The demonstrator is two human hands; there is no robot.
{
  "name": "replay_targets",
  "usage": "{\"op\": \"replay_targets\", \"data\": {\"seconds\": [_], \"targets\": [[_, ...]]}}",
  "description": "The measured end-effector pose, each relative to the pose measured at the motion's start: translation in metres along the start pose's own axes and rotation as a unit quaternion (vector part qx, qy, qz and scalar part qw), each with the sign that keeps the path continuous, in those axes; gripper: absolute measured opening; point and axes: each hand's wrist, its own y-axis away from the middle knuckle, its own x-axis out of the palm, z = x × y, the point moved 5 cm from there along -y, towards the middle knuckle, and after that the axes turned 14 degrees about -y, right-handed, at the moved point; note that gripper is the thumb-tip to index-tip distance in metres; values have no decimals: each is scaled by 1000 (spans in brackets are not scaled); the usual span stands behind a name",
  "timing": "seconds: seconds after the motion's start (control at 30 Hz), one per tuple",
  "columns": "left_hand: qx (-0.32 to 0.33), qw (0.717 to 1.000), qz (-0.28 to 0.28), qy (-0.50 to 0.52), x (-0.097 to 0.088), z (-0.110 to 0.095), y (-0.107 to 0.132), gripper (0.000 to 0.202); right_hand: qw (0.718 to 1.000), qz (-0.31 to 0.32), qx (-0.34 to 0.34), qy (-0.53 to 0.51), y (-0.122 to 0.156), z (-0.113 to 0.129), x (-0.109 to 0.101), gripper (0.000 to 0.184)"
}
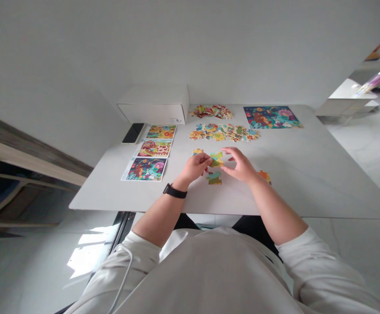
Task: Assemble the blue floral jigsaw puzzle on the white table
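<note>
Between thumb and fingers, my left hand (196,167) pinches a yellow-green puzzle piece (216,159) above the table. My right hand (239,165) is at the piece's right edge, thumb and fingers apart; whether a fingertip touches it is hard to see. Just below lies a green and blue puzzle piece (214,178). Another puzzle piece (197,151) shows behind my left hand, partly covered. An orange puzzle piece (265,176) rests beside my right wrist, partly hidden by the forearm.
Loose puzzle pieces (224,132) spread across the table's middle, with a reddish pile (212,111) behind. An assembled-looking dark picture (272,117) lies at back right. Three picture cards (154,148), a phone (133,133) and a white box (153,104) are on the left.
</note>
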Motion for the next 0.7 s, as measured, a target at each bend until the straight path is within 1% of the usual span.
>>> {"op": "replay_targets", "data": {"seconds": [0.1,0.27,0.33,0.47,0.6,0.7], "targets": [[-2,1000,-4,1,-1,1,0,22,999,17,-31,31,0,5,1,60],[-3,1000,-6,21,-2,0,0,20,993,9,-90,74,0,12,2,58],[-1,1000,0,27,-1,-1,0,18,990,15,-106,94,-1,15,4,56],[2,999,22,34,4,-1,-1,13,988,37,-99,116,-1,17,8,50],[15,999,29,41,8,2,-3,6,987,37,-83,130,-1,13,6,45],[31,998,27,46,9,5,-5,15,987,30,-79,139,-1,10,4,45]]}}
